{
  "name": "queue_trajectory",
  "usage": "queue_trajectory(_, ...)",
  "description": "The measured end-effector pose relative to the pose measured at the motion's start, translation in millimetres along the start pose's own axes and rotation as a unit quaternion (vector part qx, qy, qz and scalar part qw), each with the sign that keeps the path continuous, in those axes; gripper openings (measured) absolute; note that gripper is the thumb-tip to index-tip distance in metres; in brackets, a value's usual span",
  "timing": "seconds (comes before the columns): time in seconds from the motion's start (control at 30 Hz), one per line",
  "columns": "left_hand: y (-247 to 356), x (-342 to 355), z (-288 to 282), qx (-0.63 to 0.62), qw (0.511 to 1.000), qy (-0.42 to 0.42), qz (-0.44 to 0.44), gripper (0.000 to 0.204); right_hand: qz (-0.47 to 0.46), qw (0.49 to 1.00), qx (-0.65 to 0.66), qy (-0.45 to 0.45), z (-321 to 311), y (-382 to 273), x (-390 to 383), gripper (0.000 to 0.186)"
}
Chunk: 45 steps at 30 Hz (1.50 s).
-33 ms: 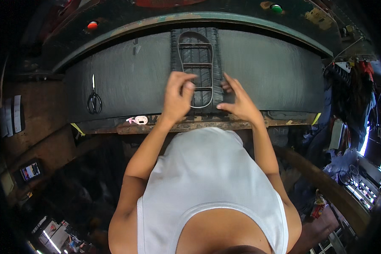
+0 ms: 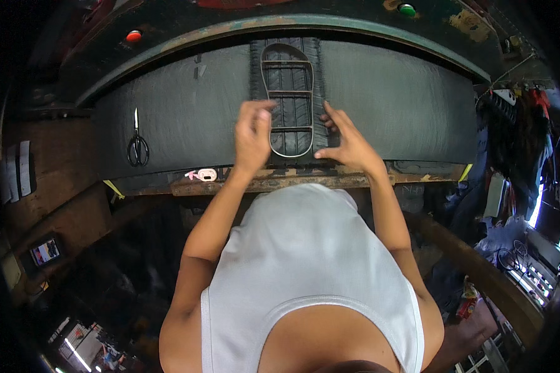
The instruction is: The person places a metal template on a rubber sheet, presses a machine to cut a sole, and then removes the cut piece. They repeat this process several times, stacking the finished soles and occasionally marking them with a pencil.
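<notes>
Two hands: we find both of our bare hands laid on one work piece at the middle of the bench.
Work piece: a dark strip of ribbed tyre tread (image 2: 289,93), set upright in the picture, running from the near edge of the bench toward the curved green rim (image 2: 305,22) at the back.
Frame on it: a thin metal outline in the shape of a shoe sole (image 2: 287,101), pale grey, with two cross bars, lying flat on the strip.
Left hand: our left hand (image 2: 253,138) rests at the frame's left side, fingers curled in a narrow grip; we cannot tell whether it pinches the wire or only presses on it.
Right hand: our right hand (image 2: 348,144) lies spread and flat on the strip's right edge, thumb toward the frame's lower end, holding nothing.
Bench cover: a wide dark rubber sheet (image 2: 404,105) lies under the strip.
Hidden: the strip's near end is covered by both hands; our white vest (image 2: 305,261) blocks the floor below.
Hard to make out: the clutter at right is dim and blurred.
Scissors: black-handled scissors (image 2: 137,142) lie well to the left.
Buttons: a red round button (image 2: 134,36) upper left, a green one (image 2: 407,9) upper right.
Small items: a pale pink object (image 2: 202,175) sits on the rusty front edge; a small lit screen (image 2: 45,252) shows lower left.
</notes>
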State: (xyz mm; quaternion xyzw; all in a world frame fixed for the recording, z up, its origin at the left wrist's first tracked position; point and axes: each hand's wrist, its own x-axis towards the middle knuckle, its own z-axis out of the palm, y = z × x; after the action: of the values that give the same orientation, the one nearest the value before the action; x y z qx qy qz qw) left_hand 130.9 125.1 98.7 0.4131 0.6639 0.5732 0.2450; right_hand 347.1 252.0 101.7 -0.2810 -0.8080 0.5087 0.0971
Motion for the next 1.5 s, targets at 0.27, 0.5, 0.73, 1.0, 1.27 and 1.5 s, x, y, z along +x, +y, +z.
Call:
queue_trajectory(0.27,-37,46,-9,-0.021,0.957,-0.119,-0.265,0.073,0.031,0.997,-0.051,-0.058,16,28,32,0.135)
queue_trajectory(0.5,-37,47,-12,-0.056,0.953,-0.133,-0.268,0.075,0.046,0.994,-0.058,-0.078,16,35,34,0.134)
queue_trajectory(0.73,-43,43,-13,-0.069,0.954,-0.113,-0.269,0.072,0.044,0.994,-0.051,-0.092,14,35,39,0.134)
queue_trajectory(1.0,-52,43,-17,-0.085,0.952,-0.128,-0.266,0.071,0.063,0.992,-0.058,-0.094,15,31,39,0.137)
queue_trajectory(1.27,-56,43,-17,-0.098,0.950,-0.129,-0.266,0.074,0.046,0.992,-0.092,-0.068,15,23,38,0.134)
queue_trajectory(1.5,-52,45,-23,-0.092,0.949,-0.156,-0.257,0.081,0.034,0.992,-0.107,-0.062,16,25,37,0.132)
